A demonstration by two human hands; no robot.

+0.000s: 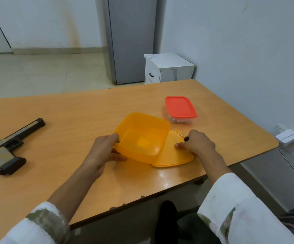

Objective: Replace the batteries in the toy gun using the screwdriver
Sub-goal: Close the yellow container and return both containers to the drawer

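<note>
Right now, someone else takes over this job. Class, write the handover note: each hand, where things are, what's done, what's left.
Left hand grips the box's left rim; the box is open, tilted, its right edge over its lid.
Right hand holds the screwdriver, fingertips on the lid.
The gun lies at the table's left, no hand on it. Red-lidded tub stands shut behind the box; contents unclear.
Done: screwdriver in hand.
Left: unscrew the gun, swap batteries, close it.
</note>
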